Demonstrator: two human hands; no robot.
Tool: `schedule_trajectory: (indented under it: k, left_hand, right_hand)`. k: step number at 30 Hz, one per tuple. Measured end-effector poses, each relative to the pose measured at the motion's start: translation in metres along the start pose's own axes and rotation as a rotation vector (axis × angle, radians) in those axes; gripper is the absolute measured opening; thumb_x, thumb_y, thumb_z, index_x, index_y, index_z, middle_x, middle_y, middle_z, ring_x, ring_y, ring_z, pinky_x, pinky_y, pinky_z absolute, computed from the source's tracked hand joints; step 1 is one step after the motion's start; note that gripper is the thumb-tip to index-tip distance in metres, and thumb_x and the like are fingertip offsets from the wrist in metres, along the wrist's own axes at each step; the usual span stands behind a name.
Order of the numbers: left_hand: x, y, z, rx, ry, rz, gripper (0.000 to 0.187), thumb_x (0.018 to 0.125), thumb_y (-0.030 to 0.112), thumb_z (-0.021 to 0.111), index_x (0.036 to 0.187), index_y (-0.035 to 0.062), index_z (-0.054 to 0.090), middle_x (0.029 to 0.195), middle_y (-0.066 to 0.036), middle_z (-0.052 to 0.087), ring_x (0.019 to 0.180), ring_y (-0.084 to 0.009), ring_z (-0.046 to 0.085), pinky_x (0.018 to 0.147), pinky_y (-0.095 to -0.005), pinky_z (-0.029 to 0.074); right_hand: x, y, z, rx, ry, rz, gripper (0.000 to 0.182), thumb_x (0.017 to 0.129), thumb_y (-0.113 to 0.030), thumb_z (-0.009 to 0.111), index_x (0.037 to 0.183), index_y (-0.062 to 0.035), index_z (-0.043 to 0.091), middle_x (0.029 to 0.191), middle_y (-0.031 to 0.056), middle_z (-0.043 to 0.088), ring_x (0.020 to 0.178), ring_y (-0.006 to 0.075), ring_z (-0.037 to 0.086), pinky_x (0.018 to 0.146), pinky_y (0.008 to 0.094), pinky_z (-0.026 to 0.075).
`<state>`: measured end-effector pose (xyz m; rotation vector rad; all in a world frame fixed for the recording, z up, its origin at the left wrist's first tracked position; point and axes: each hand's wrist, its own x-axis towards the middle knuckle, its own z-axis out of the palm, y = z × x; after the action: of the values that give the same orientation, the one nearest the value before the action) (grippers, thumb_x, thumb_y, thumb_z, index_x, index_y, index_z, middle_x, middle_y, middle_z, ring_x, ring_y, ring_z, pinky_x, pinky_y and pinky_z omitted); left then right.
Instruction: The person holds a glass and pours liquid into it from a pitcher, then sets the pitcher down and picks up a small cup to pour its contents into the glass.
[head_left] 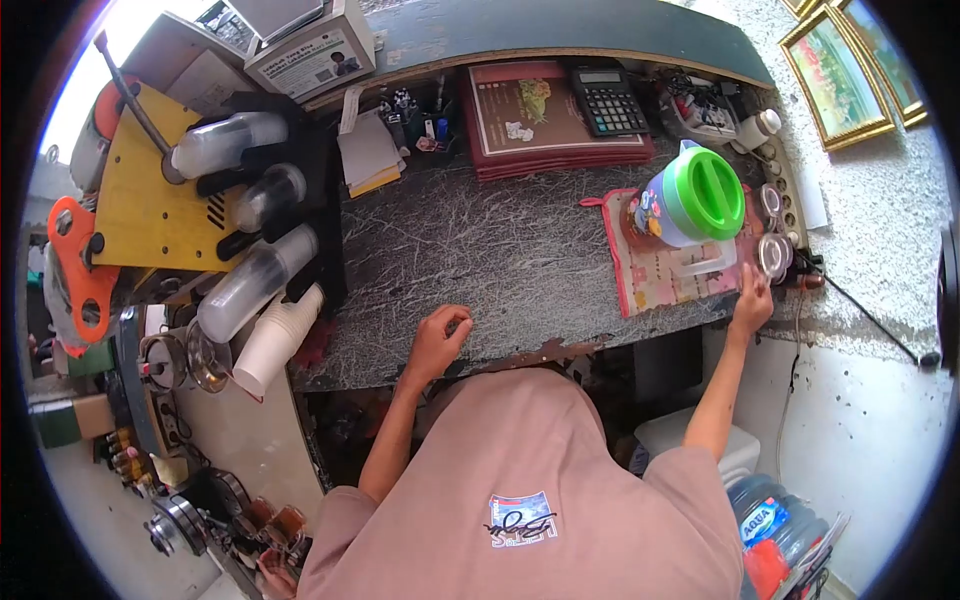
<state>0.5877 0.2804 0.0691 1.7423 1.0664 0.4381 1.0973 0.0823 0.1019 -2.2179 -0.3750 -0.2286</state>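
Observation:
My left hand (438,338) hangs over the front edge of the dark, scratched counter (480,250), its fingers curled in loosely and nothing visible in them. On the right, my right hand (752,302) is by the counter's edge with fingers stretched forward, holding nothing that shows. Just beyond its fingertips are the clear handle of a plastic pitcher (665,205) and a small glass jar (774,254). The pitcher has a bright green lid (713,195) and a printed side. It stands on a pink-edged cloth mat (632,275).
A calculator (608,102) lies on maroon folders (560,155) at the back. Envelopes (370,152) and a pen holder (433,130) sit beside them. On the left are a yellow machine (150,190) and cup stacks (278,340). Framed pictures (838,78) hang at right.

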Motion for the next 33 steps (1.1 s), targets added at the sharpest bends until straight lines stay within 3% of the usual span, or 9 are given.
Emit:
schedule_trajectory:
  k: [5, 8, 12, 15, 17, 20, 26, 29, 33]
  left_hand:
    - [0.007, 0.004, -0.006, 0.012, -0.084, 0.040, 0.018, 0.092, 0.014, 0.067, 0.104, 0.0005, 0.068, 0.107, -0.011, 0.070, 0.091, -0.0222, 0.069, 0.075, -0.0347, 0.053]
    - [0.011, 0.013, -0.013, -0.069, -0.190, 0.035, 0.018, 0.091, 0.015, 0.069, 0.103, 0.0023, 0.069, 0.113, -0.008, 0.070, 0.100, -0.0189, 0.067, 0.084, -0.0340, 0.053]
    - [0.015, 0.022, -0.017, -0.128, -0.365, 0.053, 0.031, 0.088, 0.020, 0.074, 0.114, 0.0043, 0.067, 0.121, -0.009, 0.068, 0.107, -0.0212, 0.066, 0.090, -0.0360, 0.052]
    - [0.005, 0.033, -0.014, -0.251, -0.546, 0.051, 0.066, 0.080, 0.026, 0.083, 0.136, 0.0070, 0.054, 0.138, -0.011, 0.057, 0.123, -0.0270, 0.058, 0.101, -0.0398, 0.048]
    - [0.000, 0.042, -0.012, -0.467, -0.479, 0.118, 0.100, 0.070, 0.030, 0.090, 0.151, 0.0091, 0.034, 0.152, -0.013, 0.041, 0.138, -0.0311, 0.044, 0.109, -0.0437, 0.042]
    - [-0.002, 0.027, -0.011, -0.556, -0.307, 0.221, 0.109, 0.066, 0.028, 0.093, 0.152, 0.0104, 0.028, 0.158, -0.013, 0.030, 0.145, -0.0333, 0.034, 0.113, -0.0463, 0.039]
    - [0.001, 0.010, -0.038, -0.477, 0.034, 0.162, 0.096, 0.068, 0.018, 0.089, 0.146, 0.0044, 0.035, 0.156, -0.012, 0.033, 0.144, -0.0295, 0.036, 0.111, -0.0435, 0.042]
    - [0.006, 0.019, -0.052, -0.370, 0.169, 0.151, 0.096, 0.065, 0.009, 0.087, 0.146, 0.0034, 0.036, 0.142, -0.016, 0.051, 0.130, -0.0276, 0.054, 0.108, -0.0393, 0.045]
    - [0.019, 0.017, -0.062, -0.328, 0.166, 0.123, 0.083, 0.068, 0.010, 0.083, 0.140, 0.0011, 0.043, 0.141, -0.013, 0.052, 0.128, -0.0262, 0.054, 0.106, -0.0391, 0.046]
  right_hand:
    - [-0.084, 0.009, -0.071, -0.082, 0.019, 0.095, 0.035, 0.090, -0.029, 0.077, 0.105, 0.0016, 0.074, 0.093, 0.0037, 0.070, 0.074, 0.0084, 0.060, 0.069, 0.0241, 0.047]
    - [-0.151, -0.049, -0.079, 0.294, -0.001, 0.091, 0.039, 0.093, -0.028, 0.074, 0.119, 0.0006, 0.068, 0.105, 0.0073, 0.072, 0.073, 0.0127, 0.065, 0.068, 0.0233, 0.051]
    - [-0.221, -0.103, -0.055, 0.912, -0.360, 0.503, 0.054, 0.101, -0.047, 0.055, 0.134, -0.0047, 0.059, 0.124, 0.0169, 0.068, 0.081, 0.0264, 0.073, 0.070, 0.0358, 0.063]
    - [-0.271, -0.129, -0.006, 1.318, -0.586, 1.012, 0.060, 0.097, -0.060, 0.053, 0.131, -0.0101, 0.059, 0.118, 0.0174, 0.070, 0.074, 0.0255, 0.073, 0.063, 0.0351, 0.061]
    - [-0.296, -0.143, 0.024, 1.447, -0.857, 1.208, 0.059, 0.094, -0.062, 0.055, 0.125, -0.0121, 0.061, 0.115, 0.0158, 0.071, 0.074, 0.0240, 0.072, 0.062, 0.0345, 0.060]
    - [-0.337, -0.159, 0.076, 1.500, -1.134, 1.379, 0.056, 0.094, -0.062, 0.056, 0.121, -0.0138, 0.063, 0.115, 0.0133, 0.071, 0.083, 0.0215, 0.073, 0.066, 0.0337, 0.061]
    - [-0.367, -0.211, 0.125, 1.409, -1.329, 1.457, 0.058, 0.099, -0.060, 0.048, 0.133, -0.0131, 0.058, 0.126, 0.0066, 0.066, 0.111, 0.0193, 0.067, 0.089, 0.0360, 0.060]
    - [-0.375, -0.227, 0.139, 1.304, -1.376, 1.369, 0.064, 0.097, -0.067, 0.045, 0.126, -0.0122, 0.060, 0.109, 0.0074, 0.071, 0.094, 0.0161, 0.071, 0.073, 0.0295, 0.060]
    - [-0.378, -0.221, 0.153, 1.191, -1.458, 1.325, 0.071, 0.094, -0.073, 0.042, 0.126, -0.0121, 0.059, 0.109, 0.0079, 0.071, 0.091, 0.0172, 0.071, 0.071, 0.0297, 0.059]
